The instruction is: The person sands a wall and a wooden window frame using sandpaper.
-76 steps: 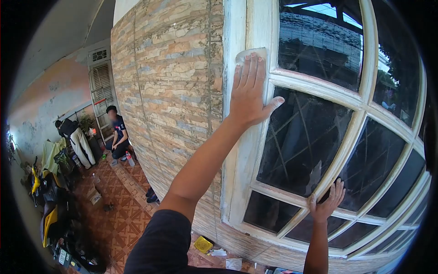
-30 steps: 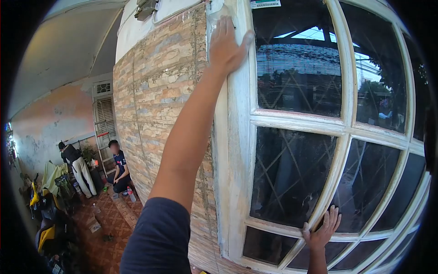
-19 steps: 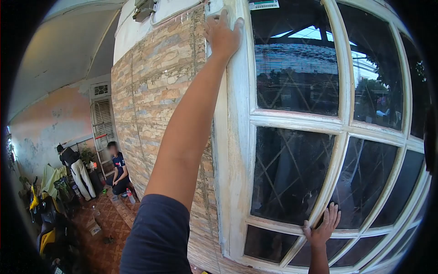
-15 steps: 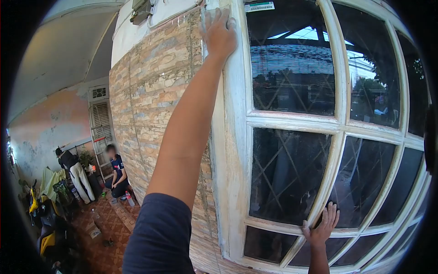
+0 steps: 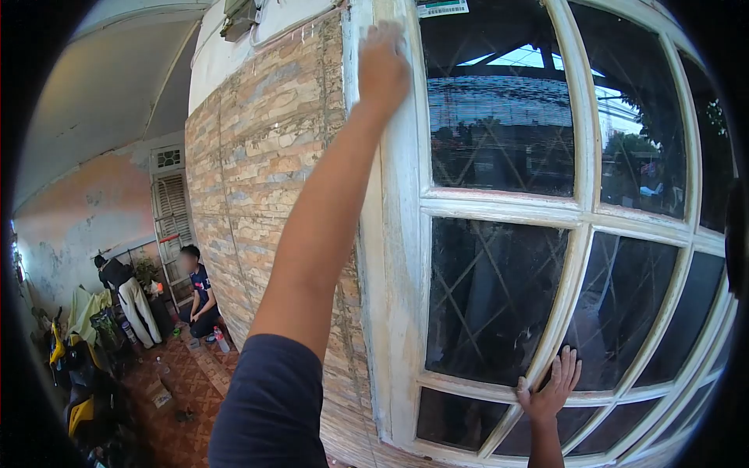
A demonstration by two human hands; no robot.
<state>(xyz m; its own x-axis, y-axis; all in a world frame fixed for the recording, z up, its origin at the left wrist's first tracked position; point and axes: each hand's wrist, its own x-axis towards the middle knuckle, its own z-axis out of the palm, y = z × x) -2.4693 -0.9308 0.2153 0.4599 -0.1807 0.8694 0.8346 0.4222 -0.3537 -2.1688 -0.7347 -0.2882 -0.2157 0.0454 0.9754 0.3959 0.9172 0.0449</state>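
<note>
My left hand (image 5: 384, 70) is raised high against the pale, worn wooden window frame (image 5: 399, 257), at its upright beside the stone-clad wall. Motion smears its fingers, and whatever may lie under the palm is hidden. Low on the right, my right hand (image 5: 550, 386) rests with fingers spread on the dark glass pane (image 5: 616, 327), its thumb by a thin glazing bar. The paint on the frame looks patchy, white in places and yellowish in others.
A stone-patterned wall (image 5: 273, 156) adjoins the frame on the left. Farther back, one person (image 5: 201, 292) crouches near a bottle (image 5: 221, 340) and another person (image 5: 129, 296) bends over. A yellow-and-black motorbike (image 5: 82, 390) stands at lower left on the tiled floor (image 5: 175, 382).
My left hand has shifted slightly down and to the right along the frame's upright, and its fingers are now blurred. My right hand stays in the same place.
</note>
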